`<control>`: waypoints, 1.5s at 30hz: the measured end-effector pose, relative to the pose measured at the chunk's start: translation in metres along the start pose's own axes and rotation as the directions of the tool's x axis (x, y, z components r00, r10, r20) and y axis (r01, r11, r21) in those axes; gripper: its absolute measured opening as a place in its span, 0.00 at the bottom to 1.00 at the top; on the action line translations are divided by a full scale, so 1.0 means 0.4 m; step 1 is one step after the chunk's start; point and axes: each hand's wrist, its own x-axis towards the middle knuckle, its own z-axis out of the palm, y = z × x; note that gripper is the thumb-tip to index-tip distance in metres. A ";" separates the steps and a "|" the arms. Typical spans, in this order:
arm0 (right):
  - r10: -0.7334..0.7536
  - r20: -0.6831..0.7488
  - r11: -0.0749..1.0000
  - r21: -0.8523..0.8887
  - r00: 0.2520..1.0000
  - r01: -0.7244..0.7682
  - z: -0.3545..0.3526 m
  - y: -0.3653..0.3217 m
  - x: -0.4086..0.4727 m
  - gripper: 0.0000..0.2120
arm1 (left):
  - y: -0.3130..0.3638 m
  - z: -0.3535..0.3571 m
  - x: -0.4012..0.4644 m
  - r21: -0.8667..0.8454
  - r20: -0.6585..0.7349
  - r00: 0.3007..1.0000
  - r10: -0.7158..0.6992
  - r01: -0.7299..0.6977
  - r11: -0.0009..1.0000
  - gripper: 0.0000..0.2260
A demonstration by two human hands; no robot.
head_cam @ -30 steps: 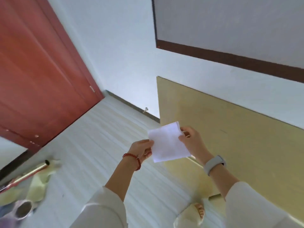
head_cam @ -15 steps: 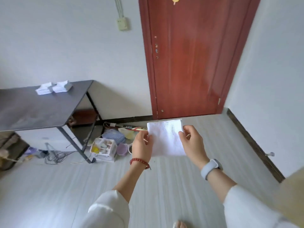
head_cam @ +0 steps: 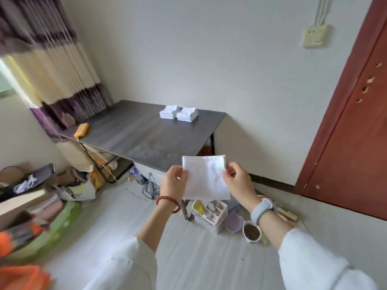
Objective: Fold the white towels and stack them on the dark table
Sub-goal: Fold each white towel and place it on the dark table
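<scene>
I hold a folded white towel (head_cam: 206,177) up in front of me, in the air before the dark table (head_cam: 146,135). My left hand (head_cam: 173,183) pinches its left edge and my right hand (head_cam: 237,181) pinches its right edge. At the far end of the table, near the wall, sit two stacks of folded white towels, the left stack (head_cam: 169,112) touching the right stack (head_cam: 187,114).
An orange device (head_cam: 81,130) lies on the table's left end with a cord hanging down. A white organiser box (head_cam: 209,214), a purple cup (head_cam: 233,222) and a pot (head_cam: 252,231) stand on the floor by the table leg. Clutter fills the left floor. A red door (head_cam: 351,132) is at right.
My view has swung left from the red door to the dark table, which is now close ahead. Both hands keep the same hold on the towel.
</scene>
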 end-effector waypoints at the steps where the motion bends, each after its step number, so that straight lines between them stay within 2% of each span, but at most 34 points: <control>1: -0.002 0.042 1.000 0.003 0.999 0.002 0.051 -0.015 0.049 0.03 | -0.023 -0.025 0.052 0.012 -0.028 0.999 -0.026 0.026 1.000 0.05; 5: -0.019 0.178 1.000 0.024 0.984 0.015 0.242 -0.063 0.218 0.03 | -0.134 -0.113 0.238 0.034 -0.112 0.985 -0.128 0.132 0.991 0.06; 9: -0.042 0.256 0.999 0.026 0.966 0.037 0.432 -0.107 0.387 0.06 | -0.240 -0.186 0.446 0.011 -0.124 0.977 -0.176 0.178 0.984 0.06; 13: -0.029 0.249 0.999 0.031 0.968 0.022 0.627 -0.150 0.573 0.08 | -0.342 -0.260 0.696 0.011 -0.121 0.981 -0.152 0.154 0.988 0.07; 20: 0.059 0.173 0.997 0.031 0.983 -0.065 0.884 -0.236 0.890 0.04 | -0.461 -0.320 1.120 -0.007 -0.045 0.987 -0.152 0.152 0.988 0.06; 28: 0.165 0.014 0.985 -0.047 0.986 -0.165 1.006 -0.172 1.204 0.02 | -0.532 -0.179 1.500 0.057 0.111 0.980 -0.164 0.158 0.986 0.04; 37: 0.241 -0.080 0.960 -0.124 0.967 -0.250 1.151 -0.066 1.548 0.08 | -0.625 -0.017 1.873 0.255 0.200 0.969 -0.146 0.093 0.963 0.09; 45: 0.281 -0.161 0.939 -0.158 0.946 -0.306 1.183 -0.023 1.774 0.10 | -0.633 0.103 2.112 0.221 0.311 0.942 -0.129 0.060 0.973 0.09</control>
